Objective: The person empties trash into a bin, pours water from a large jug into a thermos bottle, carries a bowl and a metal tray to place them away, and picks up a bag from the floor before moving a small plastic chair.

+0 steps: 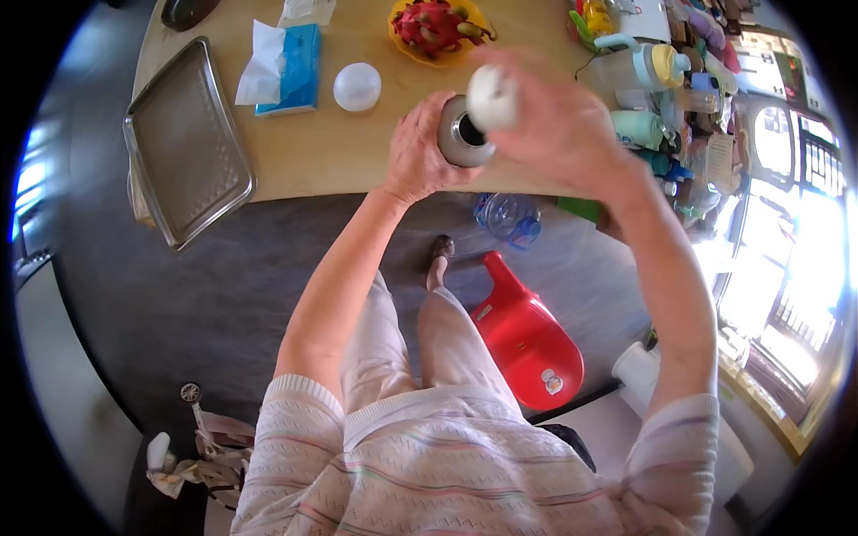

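Note:
My left hand (415, 147) is wrapped around a grey vacuum flask (466, 154) at the table's near edge. The flask's round mouth faces up, with a metal rim and a dark inside. Just above and to the right of the mouth, my right hand (556, 114), smeared by motion, grips a white flask lid (491, 98). From this angle the lid overlaps part of the opening, apart from it or touching I cannot tell. A translucent white round cup or cap (357, 87) lies to the left of the flask.
A yellow plate (399, 40) carries dragon fruit (436, 27). Left stand a blue tissue box (300, 70) and a metal tray (188, 143) reaching past the edge. Bottles and a jug (617, 67) crowd the right. Below are a red plastic stool (527, 344) and a clear bottle (509, 219).

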### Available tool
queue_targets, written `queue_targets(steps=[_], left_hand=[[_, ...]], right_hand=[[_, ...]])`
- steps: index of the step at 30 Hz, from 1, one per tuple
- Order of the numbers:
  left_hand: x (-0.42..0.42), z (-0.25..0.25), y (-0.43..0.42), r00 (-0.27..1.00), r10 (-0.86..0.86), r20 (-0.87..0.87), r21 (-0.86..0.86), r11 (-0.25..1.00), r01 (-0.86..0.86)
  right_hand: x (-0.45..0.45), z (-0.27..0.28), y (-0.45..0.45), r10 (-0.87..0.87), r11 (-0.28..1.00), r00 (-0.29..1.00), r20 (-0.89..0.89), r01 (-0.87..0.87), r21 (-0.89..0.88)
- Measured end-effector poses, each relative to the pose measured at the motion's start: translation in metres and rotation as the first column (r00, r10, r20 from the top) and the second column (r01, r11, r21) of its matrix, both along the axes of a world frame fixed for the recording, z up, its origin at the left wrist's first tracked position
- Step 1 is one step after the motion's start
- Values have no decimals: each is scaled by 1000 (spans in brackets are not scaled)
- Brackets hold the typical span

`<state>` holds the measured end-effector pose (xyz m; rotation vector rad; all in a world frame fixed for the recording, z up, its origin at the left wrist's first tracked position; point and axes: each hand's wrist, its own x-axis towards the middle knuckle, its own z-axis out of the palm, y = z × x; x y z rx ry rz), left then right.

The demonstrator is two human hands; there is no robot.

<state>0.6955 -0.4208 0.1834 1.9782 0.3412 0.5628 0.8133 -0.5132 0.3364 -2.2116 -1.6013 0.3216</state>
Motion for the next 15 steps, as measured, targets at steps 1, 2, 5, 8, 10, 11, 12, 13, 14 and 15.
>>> queue_targets(steps=[1,2,5,8,10,11,12,13,14,15], left_hand=[[1,-1,0,1000,-2,8,20,1000,2],[1,-2,1,1000,-5,15,39,999,4],[1,2,1,1000,-1,-15,39,999,1],[2,0,1,1000,3,-25,66,998,-2],[3,-4,0,997,-9,-73,51,999,13],[3,-2,-1,997,-2,-79,58,998,7],[4,-2,-3,997,-4,-74,62,998,8],[4,-2,-4,998,-1,-68,68,998,5],[4,-3,-4,998,8,-60,76,997,-3],[3,-3,-3,997,-15,-75,126,992,24]], right_hand=[[13,-2,-13,-135,990,971,-197,139,7],[28,-5,-29,-257,962,885,-387,274,-11],[59,-28,-81,-398,864,725,-562,503,37],[75,-63,-115,-446,610,517,-731,773,174],[69,-66,-120,-556,487,547,-626,825,288],[75,-79,-131,-606,459,567,-557,822,337],[77,-88,-135,-653,438,583,-483,811,387],[73,-96,-141,-643,420,580,-499,813,404],[68,-103,-144,-629,404,583,-514,811,424],[63,-107,-145,-613,390,587,-529,807,444]])
